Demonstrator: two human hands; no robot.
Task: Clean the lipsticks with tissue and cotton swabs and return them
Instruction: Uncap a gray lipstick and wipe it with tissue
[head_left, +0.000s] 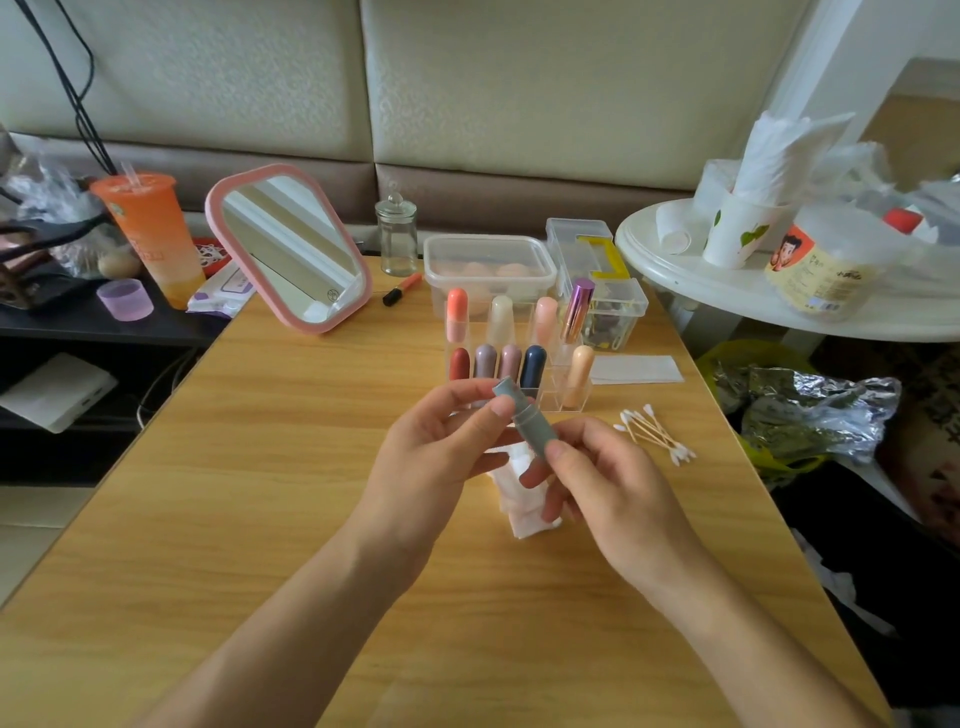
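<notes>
a pale wood-grain worktop (260, 493) fills most of the room in front of me, pushed up against a cream padded wall with a brown band along its foot. to the left stands a dark shelf unit with an orange drink cup (153, 234) and a small lilac cup (125, 299) on it. to the right there is a white round table (675, 273), crowded with paper cups and crumpled tissue and cut off by the edge of view.

on the worktop a pink-framed mirror (291, 249) leans back, with a lidded glass jar (397, 239) and a clear plastic box (488, 260) further along. in front of the box a clear organiser (569, 397) holds a row of capped lipsticks (534, 366) standing upright. a small heap of cotton swabs (654, 434) lies near its right corner.

the grey-blue lipstick (527, 421) is held tilted in the air, just in front of the organiser. the left grip (431, 457) pinches its upper end between thumb and fingers. the right grip (613, 483) pinches its lower end, so each one is grasping the tube.

a white tissue (519, 501) lies on the worktop under the hands, mostly covered by them. the bottom of the tube is hidden behind the right fingers. a seam shows round the tube, but i cannot tell whether the cap is seated or loose. the contents of the small clear boxes at the back are too blurred to make out.
</notes>
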